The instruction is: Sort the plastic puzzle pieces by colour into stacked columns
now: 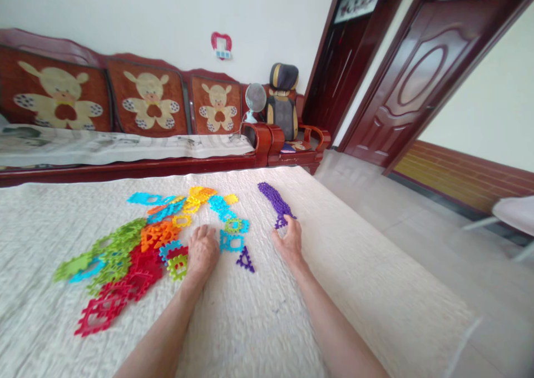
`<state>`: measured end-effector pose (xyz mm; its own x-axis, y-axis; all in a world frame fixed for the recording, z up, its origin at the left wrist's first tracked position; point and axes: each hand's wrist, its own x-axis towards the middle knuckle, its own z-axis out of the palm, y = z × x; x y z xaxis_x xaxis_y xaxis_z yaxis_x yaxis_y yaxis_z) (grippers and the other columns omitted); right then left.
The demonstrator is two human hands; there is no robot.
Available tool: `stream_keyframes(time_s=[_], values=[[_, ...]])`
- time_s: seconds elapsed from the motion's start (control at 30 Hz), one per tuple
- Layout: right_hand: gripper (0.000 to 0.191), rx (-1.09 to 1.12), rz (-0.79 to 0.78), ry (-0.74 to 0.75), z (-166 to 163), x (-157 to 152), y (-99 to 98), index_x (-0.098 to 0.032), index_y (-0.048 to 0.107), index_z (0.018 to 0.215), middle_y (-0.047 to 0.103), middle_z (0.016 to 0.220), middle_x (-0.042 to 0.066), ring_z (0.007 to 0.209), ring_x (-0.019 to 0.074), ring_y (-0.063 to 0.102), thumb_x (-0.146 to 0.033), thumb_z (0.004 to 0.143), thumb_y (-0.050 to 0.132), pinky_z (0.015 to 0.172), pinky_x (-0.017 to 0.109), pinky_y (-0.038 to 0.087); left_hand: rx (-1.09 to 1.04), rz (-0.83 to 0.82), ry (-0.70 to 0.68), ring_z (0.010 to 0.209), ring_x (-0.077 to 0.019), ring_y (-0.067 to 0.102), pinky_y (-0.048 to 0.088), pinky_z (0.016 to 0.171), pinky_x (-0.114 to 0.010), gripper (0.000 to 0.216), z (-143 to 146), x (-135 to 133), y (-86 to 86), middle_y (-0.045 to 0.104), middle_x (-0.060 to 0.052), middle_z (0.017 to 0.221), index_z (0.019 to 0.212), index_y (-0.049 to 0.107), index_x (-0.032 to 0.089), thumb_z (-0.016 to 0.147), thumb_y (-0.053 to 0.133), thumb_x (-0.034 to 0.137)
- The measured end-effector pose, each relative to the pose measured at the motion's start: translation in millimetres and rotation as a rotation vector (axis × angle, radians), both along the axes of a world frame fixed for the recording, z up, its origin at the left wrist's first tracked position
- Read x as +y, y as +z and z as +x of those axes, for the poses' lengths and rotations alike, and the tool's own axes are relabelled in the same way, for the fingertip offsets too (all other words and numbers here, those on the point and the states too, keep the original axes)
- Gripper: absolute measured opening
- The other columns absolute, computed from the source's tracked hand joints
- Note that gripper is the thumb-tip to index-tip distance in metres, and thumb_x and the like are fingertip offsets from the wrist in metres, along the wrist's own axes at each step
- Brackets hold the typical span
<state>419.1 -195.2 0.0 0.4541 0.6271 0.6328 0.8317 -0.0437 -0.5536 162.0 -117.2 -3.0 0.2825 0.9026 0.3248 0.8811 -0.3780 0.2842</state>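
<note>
A heap of flat plastic puzzle pieces (137, 244) in red, green, orange, blue and yellow lies spread on a cream quilt (258, 322). My left hand (202, 253) rests palm down at the heap's right edge, fingers curled, touching the pieces beside a blue square piece (231, 241). A lone purple triangle piece (245, 260) lies between my hands. My right hand (287, 239) pinches the near end of a row of joined purple pieces (275, 202) that runs away from me.
A dark wooden sofa (125, 167) with bear-print cushions stands behind the quilt. A small fan (255, 101) and a massage cushion (283, 103) sit on a wooden chair at the back. Dark red doors (417, 78) stand at right beside tiled floor (417, 244).
</note>
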Motion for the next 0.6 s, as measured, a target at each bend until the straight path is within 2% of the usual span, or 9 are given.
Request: stream_keyframes(time_s=[0.1,0.23,0.4,0.6], values=[[0.053,-0.016,0.007,-0.045,28.1,10.2,3.2,-0.016,0.049,0.121,0.057,0.113,0.014,0.109,0.0282,0.051,-0.033,0.072,0.059,0.098,0.048,0.041,-0.005,0.002,0.000,0.120,-0.0257,0.048,0.041,0.098,-0.040,0.032,0.1,1.0,-1.6,0.057,-0.012,0.125,0.110,0.063,0.017,0.084,0.044,0.014],[0.053,-0.049,-0.032,-0.029,51.7,17.5,-1.2,-0.016,0.050,0.119,0.057,0.112,0.014,0.108,0.0279,0.052,-0.032,0.070,0.059,0.097,0.047,0.043,-0.011,0.012,0.004,0.121,-0.0264,0.048,0.041,0.098,-0.040,0.033,0.1,0.2,-2.5,0.057,-0.012,0.126,0.110,0.063,0.015,0.084,0.043,0.013],[0.053,-0.097,-0.039,-0.009,56.0,19.8,-12.5,-0.016,0.051,0.119,0.057,0.114,0.014,0.109,0.0270,0.053,-0.031,0.070,0.059,0.098,0.046,0.044,-0.012,0.045,0.002,0.123,-0.0269,0.046,0.040,0.100,-0.041,0.034,-0.4,-0.7,-4.2,0.056,-0.012,0.127,0.110,0.063,0.015,0.084,0.041,0.013],[0.055,-0.117,-0.101,-0.002,57.1,20.3,-12.6,-0.012,0.051,0.122,0.057,0.115,0.015,0.109,0.0278,0.053,-0.032,0.072,0.058,0.097,0.046,0.044,-0.004,0.029,0.001,0.122,-0.0272,0.047,0.041,0.099,-0.041,0.032,-0.5,-1.2,-3.2,0.057,-0.012,0.125,0.109,0.062,0.018,0.083,0.044,0.014]])
